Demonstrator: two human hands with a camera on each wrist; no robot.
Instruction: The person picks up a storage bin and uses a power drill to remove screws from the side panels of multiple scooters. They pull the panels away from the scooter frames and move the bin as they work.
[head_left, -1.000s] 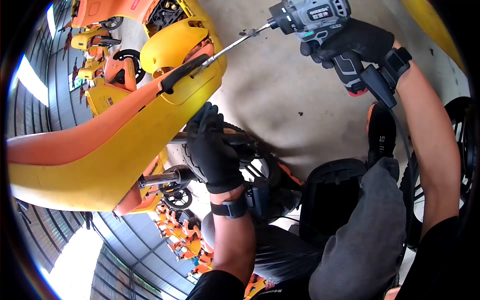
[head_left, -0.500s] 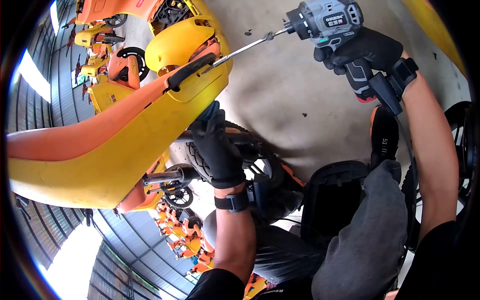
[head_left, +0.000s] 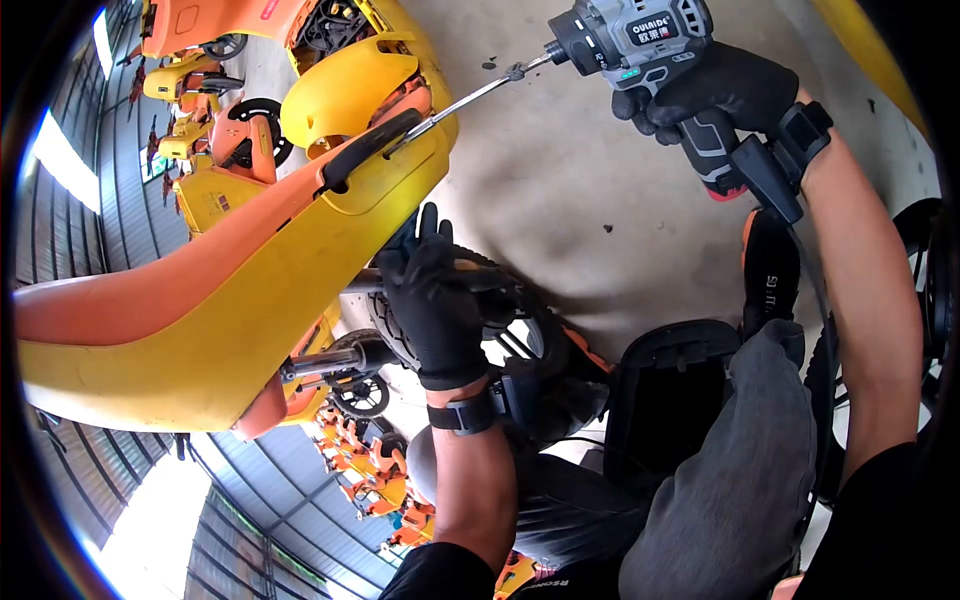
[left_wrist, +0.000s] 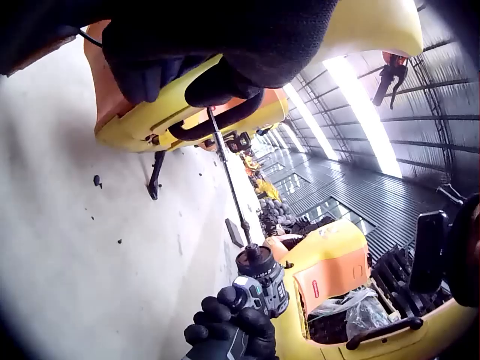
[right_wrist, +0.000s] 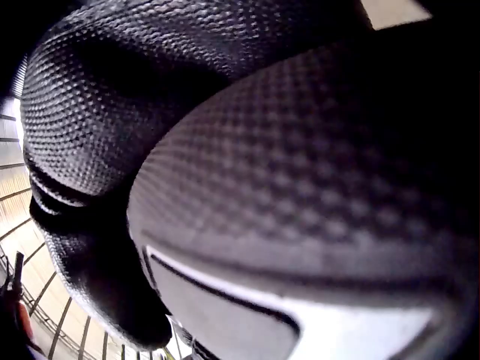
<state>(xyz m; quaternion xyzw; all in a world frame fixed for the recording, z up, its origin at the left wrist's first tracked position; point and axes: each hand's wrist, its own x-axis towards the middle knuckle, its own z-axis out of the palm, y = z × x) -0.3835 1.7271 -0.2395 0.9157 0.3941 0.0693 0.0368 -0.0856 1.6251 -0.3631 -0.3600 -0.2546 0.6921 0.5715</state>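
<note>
In the head view my black-gloved right hand (head_left: 725,90) grips the handle of a grey cordless drill (head_left: 640,35). From its chuck a long thin screwdriver bit (head_left: 475,97) slants down-left. The bit's tip meets the yellow body panel (head_left: 395,180) of an orange and yellow scooter, beside a black grab handle (head_left: 370,148). My gloved left hand (head_left: 435,310) is at the panel's lower edge, fingers mostly straight, some tips hidden behind it. The right wrist view shows the textured drill grip (right_wrist: 300,172) close up with gloved fingers (right_wrist: 82,150) around it.
A tyre (head_left: 390,325) and a metal shock absorber (head_left: 325,360) sit below the panel. An open black bin-like part (head_left: 665,400) lies by my leg. More orange and yellow scooters (head_left: 375,470) stand around. Small dark bits (head_left: 608,229) dot the concrete floor.
The left hand's fingers have shifted at the panel edge and now look more spread and straight. The drill moved slightly right, then back, with the bit staying at the panel.
</note>
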